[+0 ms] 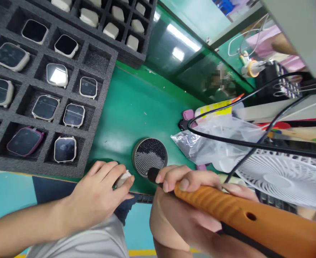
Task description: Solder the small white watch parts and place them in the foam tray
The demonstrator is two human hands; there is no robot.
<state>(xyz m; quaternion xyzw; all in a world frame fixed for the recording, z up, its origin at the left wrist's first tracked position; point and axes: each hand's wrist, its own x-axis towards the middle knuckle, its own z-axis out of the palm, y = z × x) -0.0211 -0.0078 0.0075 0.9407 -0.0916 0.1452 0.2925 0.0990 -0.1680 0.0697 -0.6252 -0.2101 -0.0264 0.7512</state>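
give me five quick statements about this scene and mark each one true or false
1. The right hand holds an orange tool. True.

2. The left hand is holding nothing. False: it holds a small pale piece.

3. The round container stands on the green bench. True.

4. All the watches in the grey foam tray have pale cases. False: one watch has a purple case.

5. A black cable crosses the clear plastic bag in the picture. True.
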